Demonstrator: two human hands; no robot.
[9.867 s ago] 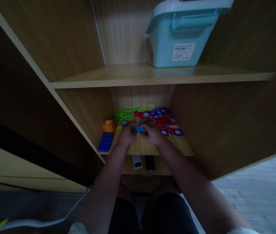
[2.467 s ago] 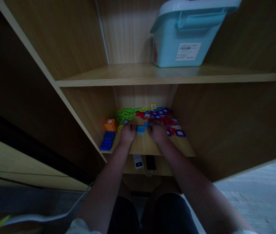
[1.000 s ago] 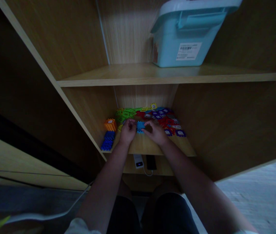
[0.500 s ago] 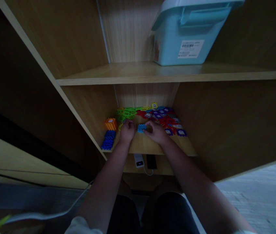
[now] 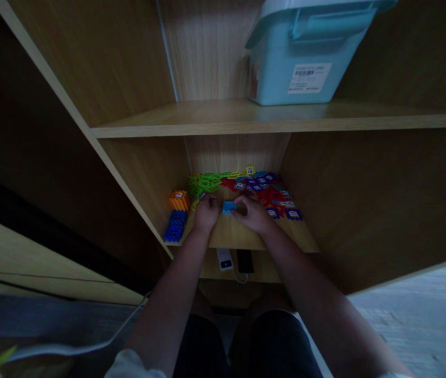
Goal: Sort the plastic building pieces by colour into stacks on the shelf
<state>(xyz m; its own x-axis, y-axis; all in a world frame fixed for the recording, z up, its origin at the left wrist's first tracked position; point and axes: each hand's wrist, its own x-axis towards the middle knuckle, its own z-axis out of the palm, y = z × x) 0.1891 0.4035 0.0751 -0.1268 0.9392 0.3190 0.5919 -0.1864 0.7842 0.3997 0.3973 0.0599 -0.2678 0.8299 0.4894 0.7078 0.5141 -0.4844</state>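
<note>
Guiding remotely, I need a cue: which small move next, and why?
Perhaps bring the left hand against the light-blue, notched plastic block: a gap shows between them, while the right hand curves thumb and finger at the block's other side.

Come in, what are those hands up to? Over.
Left hand: curled, just left of the light-blue piece. Right hand: at its right edge, grip unclear. Light-blue piece: between both hands. Red pieces: close beyond right hand.

The left forearm [image 5: 176, 286] reaches toward one o'clock, the right forearm [image 5: 305, 278] between ten and eleven. The left hand [image 5: 206, 212] has its fingers curled inward; the right hand [image 5: 253, 213] bends thumb and forefinger into a gapped C facing nine o'clock.
</note>
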